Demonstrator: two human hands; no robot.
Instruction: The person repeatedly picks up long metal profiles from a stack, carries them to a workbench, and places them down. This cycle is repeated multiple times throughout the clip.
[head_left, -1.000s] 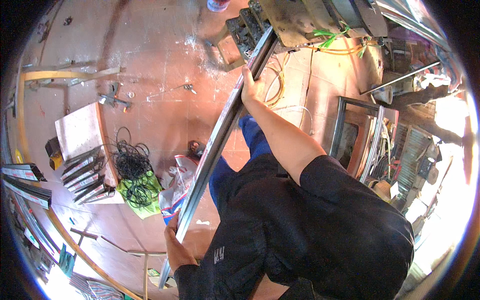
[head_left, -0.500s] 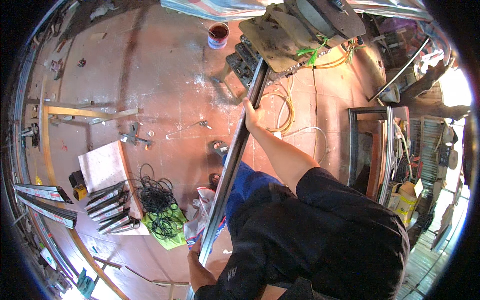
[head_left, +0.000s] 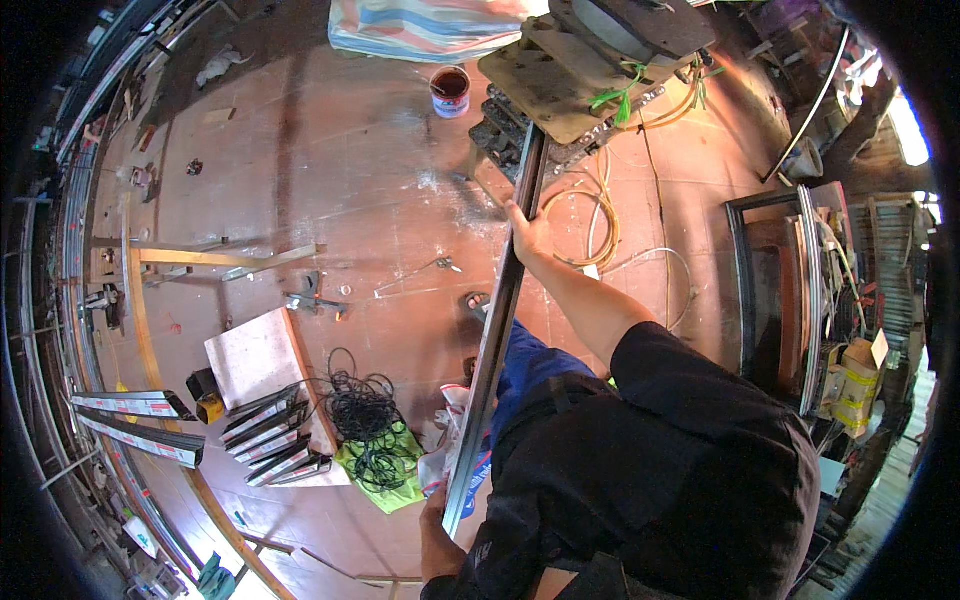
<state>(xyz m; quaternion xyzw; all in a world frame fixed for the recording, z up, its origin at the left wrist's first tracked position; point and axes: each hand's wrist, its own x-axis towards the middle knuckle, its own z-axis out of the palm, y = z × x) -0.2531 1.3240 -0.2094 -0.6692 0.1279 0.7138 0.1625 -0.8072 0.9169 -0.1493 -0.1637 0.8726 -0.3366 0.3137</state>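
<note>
A long, dark metal profile bar (head_left: 498, 325) slants across the middle of the view. Its far end goes in at the lower plates of a heavy, worn machine (head_left: 560, 85) with stacked plates and green ties. My right hand (head_left: 530, 238) is wrapped round the bar a short way below the machine, thumb on the left side. Lower down, near the bar's pale near end, my left hand (head_left: 436, 508) grips it from the left; its fingers are partly hidden. The bar runs past my blue trouser leg (head_left: 530, 362) and a white plastic bag (head_left: 455, 410).
Tangled black cable (head_left: 362, 405) lies on a green bag (head_left: 400, 470), beside a pale board (head_left: 260, 350) with several cut profiles (head_left: 275, 440). A paint bucket (head_left: 450, 92) stands left of the machine. Yellow hose (head_left: 612, 225) coils on the floor. Dark frames (head_left: 742, 290) lean at right.
The whole view has shifted, so the machine, floor items and bar sit farther right. Both hands keep their hold on the bar, and its far end is still at the machine.
</note>
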